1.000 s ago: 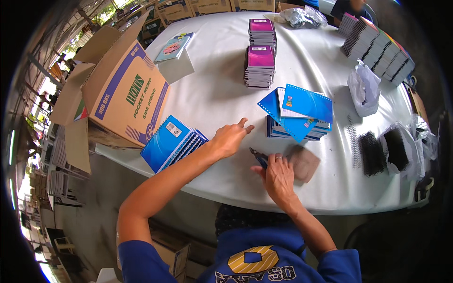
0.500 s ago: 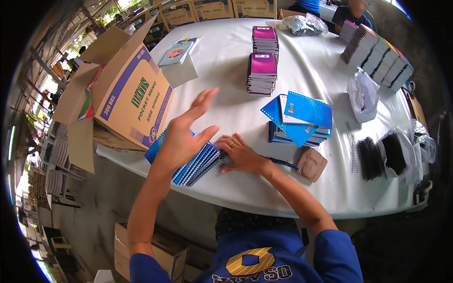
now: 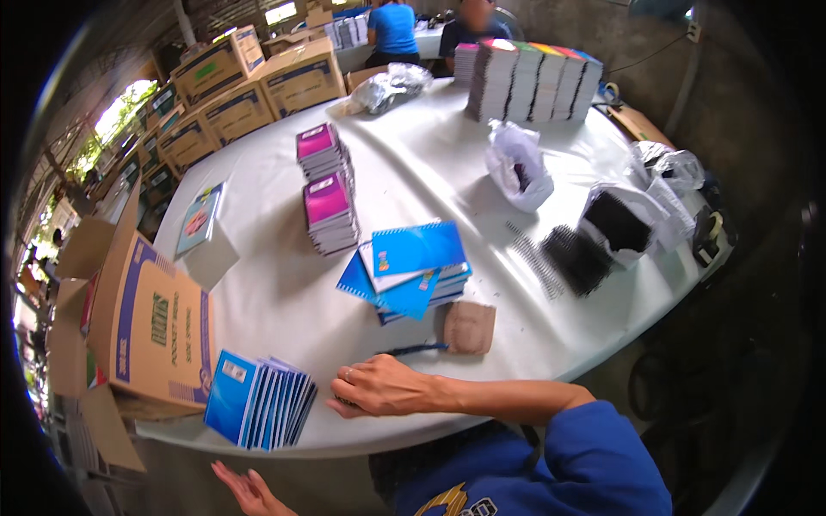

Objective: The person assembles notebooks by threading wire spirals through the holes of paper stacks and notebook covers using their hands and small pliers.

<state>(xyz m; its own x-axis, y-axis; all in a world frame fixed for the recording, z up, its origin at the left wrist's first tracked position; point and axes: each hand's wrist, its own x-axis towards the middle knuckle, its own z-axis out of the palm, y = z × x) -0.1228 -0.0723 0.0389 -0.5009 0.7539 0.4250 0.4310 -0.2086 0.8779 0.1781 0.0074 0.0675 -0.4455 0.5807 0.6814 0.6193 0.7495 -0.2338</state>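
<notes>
A fanned row of blue pocket notebooks [image 3: 262, 402] lies at the table's near left edge, beside the open carton. My left hand [image 3: 248, 492] is below that edge, off the table, its fingers stretched out and nothing in them. Right of the notebooks, my right hand [image 3: 379, 387] rests on the white tabletop with its fingers curled in. Something small and dark shows under those fingers, too hidden to name. Beyond it lie a dark pen-like tool [image 3: 417, 349] and a brown stitched pad [image 3: 470, 328]. Loose blue covers [image 3: 417, 256] top another notebook stack.
An open cardboard carton [image 3: 163, 331] stands at the left. Purple-covered notebooks [image 3: 329, 202] are stacked mid-table. Black wire coils [image 3: 576, 261] and white plastic bags [image 3: 520, 172] lie at the right. Tall notebook stacks [image 3: 533, 84] stand at the back, where two people sit.
My view has swung right, so the table's things appear further left. My left hand has left the blue notebooks and dropped below the table edge. My right hand's spread fingers have curled in.
</notes>
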